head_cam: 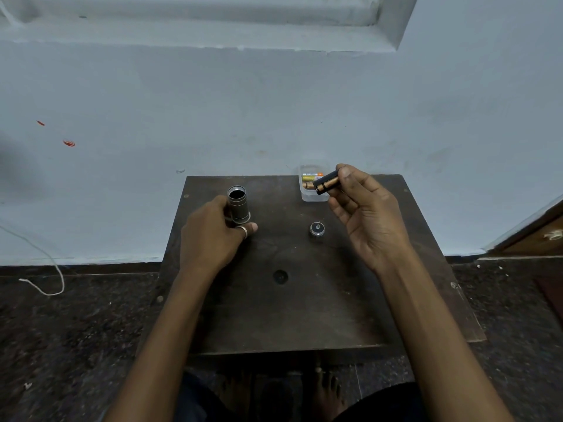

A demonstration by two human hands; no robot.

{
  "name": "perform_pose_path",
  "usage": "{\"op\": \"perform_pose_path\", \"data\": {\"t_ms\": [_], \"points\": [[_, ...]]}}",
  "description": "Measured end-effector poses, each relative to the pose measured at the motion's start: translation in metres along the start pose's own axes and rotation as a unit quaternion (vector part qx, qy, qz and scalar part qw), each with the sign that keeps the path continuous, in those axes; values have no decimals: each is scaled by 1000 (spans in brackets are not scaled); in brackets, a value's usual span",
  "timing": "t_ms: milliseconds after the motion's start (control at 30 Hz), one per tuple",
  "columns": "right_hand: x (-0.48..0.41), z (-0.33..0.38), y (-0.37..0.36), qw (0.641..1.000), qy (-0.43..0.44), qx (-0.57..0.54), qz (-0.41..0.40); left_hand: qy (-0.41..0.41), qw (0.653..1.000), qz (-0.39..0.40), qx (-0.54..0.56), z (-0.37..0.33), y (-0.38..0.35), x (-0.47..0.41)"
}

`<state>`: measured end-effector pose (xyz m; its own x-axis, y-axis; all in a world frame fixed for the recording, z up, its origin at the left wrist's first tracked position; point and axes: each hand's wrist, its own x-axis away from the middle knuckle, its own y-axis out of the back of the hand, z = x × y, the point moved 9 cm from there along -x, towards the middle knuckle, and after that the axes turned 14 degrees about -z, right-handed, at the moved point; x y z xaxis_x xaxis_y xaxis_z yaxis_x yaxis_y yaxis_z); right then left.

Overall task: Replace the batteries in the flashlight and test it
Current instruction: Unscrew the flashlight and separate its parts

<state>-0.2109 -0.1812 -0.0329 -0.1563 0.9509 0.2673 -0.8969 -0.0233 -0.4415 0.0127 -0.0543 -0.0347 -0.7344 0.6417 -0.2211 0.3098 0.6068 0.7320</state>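
Head camera, looking down on a dark wooden surface [289, 315] set against a pale blue wall [213, 102]. The left hand [213, 236] grips the flashlight body [238, 205] at the far left of the surface. The body stands upright with its open, empty end facing up, and the hand's fingers [248, 229] are curled round its lower part. A ring [242, 230] shows on one of them.

The right hand [365, 214] is raised at the far right, palm turned toward the camera. It pinches a black and copper battery [327, 181] between thumb and fingertips, and the other fingers are loosely bent. The battery is tilted and sits just over the near right edge of a small clear container [313, 197]. Two more batteries [310, 177] lie side by side inside the container.

The flashlight's cap [316, 229] rests on the surface by itself, near the container and left of the right palm. A round hole [280, 276] marks the middle of the surface. A white cord [45, 293] loops across the dark floor at far left. Bare feet [327, 388] show below the near edge.
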Motion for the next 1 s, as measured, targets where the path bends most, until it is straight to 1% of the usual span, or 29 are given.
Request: {"op": "perform_pose_path", "data": {"t_ms": [100,233,300,367,467,600,667,733,767,800,833,900,933,1000], "points": [[0,-1,-1,1000,-2,4,3,22,999,15,-23,5,-4,2],[1,-2,-2,1000,-1,12,12,88,989,61,-102,21,-14,11],[1,-2,-3,1000,0,18,14,101,984,72,-130,21,-16,19],[1,-3,-2,1000,0,29,12,82,982,80,-148,12,-21,28],[0,-5,0,999,1,52,6,44,982,112,-145,-8,-32,39],[-1,-7,1,997,2,71,9,30,980,139,-136,-19,-40,42],[-2,-7,1,997,0,73,9,8,983,160,-92,-27,-47,44],[-3,-9,2,997,-2,78,6,-16,982,186,-8,-40,-55,48],[-3,-9,1,997,-2,83,6,-5,980,195,50,-46,-58,49],[-2,-10,1,996,0,88,6,31,971,204,117,-49,-62,50],[-2,-11,1,996,4,94,7,84,955,216,187,-51,-66,51],[-1,-11,1,993,16,113,5,186,905,236,302,-54,-72,54],[-1,-11,0,992,22,123,3,219,882,240,342,-56,-74,54],[1,-11,-1,989,34,141,4,253,840,248,410,-62,-74,53]]}}
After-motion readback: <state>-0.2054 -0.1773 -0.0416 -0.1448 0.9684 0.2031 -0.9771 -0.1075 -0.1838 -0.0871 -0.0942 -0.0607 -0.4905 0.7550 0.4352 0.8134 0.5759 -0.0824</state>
